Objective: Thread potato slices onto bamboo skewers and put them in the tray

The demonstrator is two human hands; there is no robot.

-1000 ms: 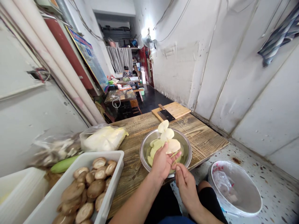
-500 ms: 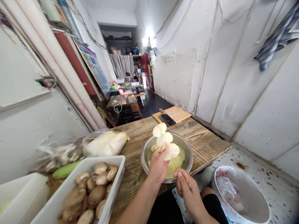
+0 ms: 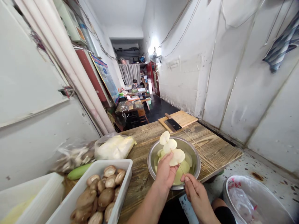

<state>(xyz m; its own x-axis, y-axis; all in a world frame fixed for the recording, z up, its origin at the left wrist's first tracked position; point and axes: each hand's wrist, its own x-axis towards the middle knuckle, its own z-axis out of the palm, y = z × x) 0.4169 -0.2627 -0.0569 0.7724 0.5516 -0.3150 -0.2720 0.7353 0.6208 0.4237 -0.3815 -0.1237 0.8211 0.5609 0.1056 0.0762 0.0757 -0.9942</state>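
Observation:
Several pale potato slices (image 3: 170, 145) are threaded on a thin wooden skewer (image 3: 181, 169) above a metal bowl (image 3: 151, 157). My left hand (image 3: 165, 170) is closed on the lowest slice, its thumb and fingers against the slice's left side. The skewer's lower end is pinched in my right hand (image 3: 195, 189), to the right of the bowl's near rim. More potato slices (image 3: 183, 168) lie in liquid inside the bowl, partly hidden by my left hand. Loose skewers (image 3: 205, 161) rest on the wooden table just right of the bowl.
A cleaver (image 3: 173, 124) lies on a cutting board (image 3: 187, 118) at the table's far end. Left stand a white tray of mushrooms (image 3: 106, 197), a bagged pale food (image 3: 114, 146) and a green vegetable (image 3: 78, 171). A lined bin (image 3: 257, 199) is at lower right. Someone sits far back.
The whole view has shifted, so the scene sits further right and slightly lower. Both hands keep their hold on the slices and skewer, with little change between them.

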